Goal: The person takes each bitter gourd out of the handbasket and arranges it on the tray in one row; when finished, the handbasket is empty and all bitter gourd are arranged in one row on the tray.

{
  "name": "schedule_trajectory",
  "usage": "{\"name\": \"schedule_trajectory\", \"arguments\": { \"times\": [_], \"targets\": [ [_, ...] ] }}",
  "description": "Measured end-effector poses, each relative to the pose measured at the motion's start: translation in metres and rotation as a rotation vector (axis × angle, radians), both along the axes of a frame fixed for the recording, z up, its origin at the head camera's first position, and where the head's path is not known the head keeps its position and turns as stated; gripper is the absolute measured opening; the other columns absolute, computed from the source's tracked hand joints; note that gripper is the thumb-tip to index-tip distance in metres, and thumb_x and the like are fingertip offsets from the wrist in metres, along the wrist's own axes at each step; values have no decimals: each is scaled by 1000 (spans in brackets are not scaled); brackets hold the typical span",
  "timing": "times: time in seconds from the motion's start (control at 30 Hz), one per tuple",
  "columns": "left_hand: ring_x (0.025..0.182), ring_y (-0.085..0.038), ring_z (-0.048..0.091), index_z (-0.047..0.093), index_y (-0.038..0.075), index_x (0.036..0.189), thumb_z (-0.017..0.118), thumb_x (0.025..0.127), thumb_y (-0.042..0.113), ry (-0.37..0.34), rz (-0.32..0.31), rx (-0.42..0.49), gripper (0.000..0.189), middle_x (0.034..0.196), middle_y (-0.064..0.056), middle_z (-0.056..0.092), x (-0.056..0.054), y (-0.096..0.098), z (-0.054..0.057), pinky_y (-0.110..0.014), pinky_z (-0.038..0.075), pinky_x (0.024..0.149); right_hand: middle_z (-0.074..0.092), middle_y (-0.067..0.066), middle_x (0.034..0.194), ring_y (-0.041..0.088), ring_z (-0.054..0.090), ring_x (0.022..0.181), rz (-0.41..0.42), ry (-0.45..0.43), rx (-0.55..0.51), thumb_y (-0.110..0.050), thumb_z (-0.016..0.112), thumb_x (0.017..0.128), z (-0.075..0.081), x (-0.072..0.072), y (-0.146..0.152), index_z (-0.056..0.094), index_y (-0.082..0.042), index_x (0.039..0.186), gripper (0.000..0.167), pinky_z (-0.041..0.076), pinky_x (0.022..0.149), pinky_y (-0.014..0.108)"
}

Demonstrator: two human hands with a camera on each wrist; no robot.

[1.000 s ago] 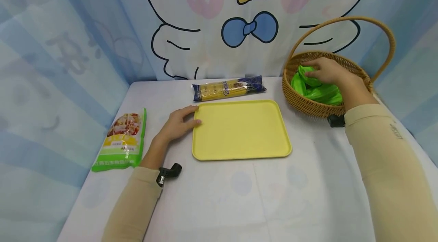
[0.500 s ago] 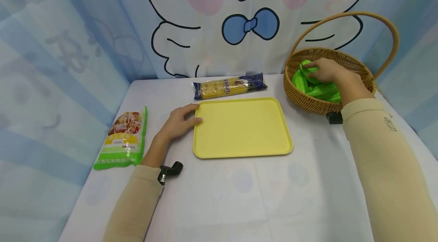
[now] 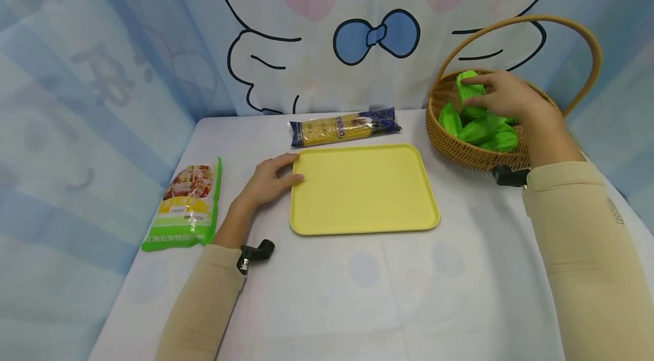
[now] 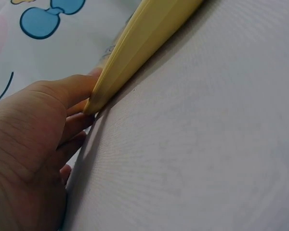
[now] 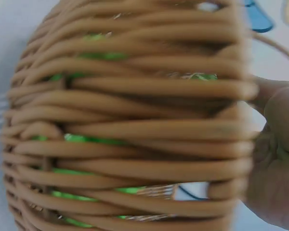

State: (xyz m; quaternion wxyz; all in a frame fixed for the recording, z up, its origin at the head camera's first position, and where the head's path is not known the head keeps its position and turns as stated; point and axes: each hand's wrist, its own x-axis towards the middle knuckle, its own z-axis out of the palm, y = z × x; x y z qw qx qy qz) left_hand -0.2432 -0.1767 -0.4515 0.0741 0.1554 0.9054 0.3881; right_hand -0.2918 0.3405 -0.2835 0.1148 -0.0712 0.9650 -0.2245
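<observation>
My left hand [image 3: 267,181] holds the left edge of the yellow tray [image 3: 364,191]. In the left wrist view the thumb lies over the tray's rim [image 4: 130,53], with fingers at its underside. At the back right, my right hand [image 3: 513,98] reaches over the wicker basket [image 3: 449,148] and grips what looks like a green pepper [image 3: 467,88], raised near the rim. More green peppers [image 3: 480,129] lie below it in the basket. The right wrist view is mostly filled by the basket's woven wall [image 5: 135,110], which hides the fingertips.
A pack of pasta [image 3: 342,127] lies behind the tray. On the left is a green and yellow food bag [image 3: 184,208]. The basket's tall handle [image 3: 587,43] arches above the right hand. A printed curtain [image 3: 306,66] hangs behind the table.
My right hand has risen slightly, lifting one green pepper up from the others, which now show more separately. The left hand stays at the tray. The head view has shifted a little.
</observation>
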Motion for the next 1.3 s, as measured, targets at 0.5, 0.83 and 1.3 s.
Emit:
{"name": "schedule_trajectory", "arguments": {
  "times": [0.5,0.83,1.3],
  "targets": [
    [157,-28,33,48,18,157,70,99,44,-16,17,-12,67,165,-6,44,-1,-3,0,-49,24,131,42,3,163,25,42,128,-120,337,-377,-36,67,102,-2,60,-49,50,-35,155,55,40,86,30],
    [157,-28,34,49,18,157,71,99,44,-20,19,-9,67,165,-6,44,0,-3,1,-48,25,131,44,4,163,13,49,118,-50,422,-525,-21,74,99,-24,76,-84,52,-32,154,61,43,85,16],
    [156,-27,34,48,17,157,70,99,44,-15,13,-19,67,164,-5,45,-4,-3,1,-48,26,130,45,9,155,23,49,112,197,271,-616,-11,74,97,-54,67,-142,55,-19,152,59,53,83,18]
  ]
}}
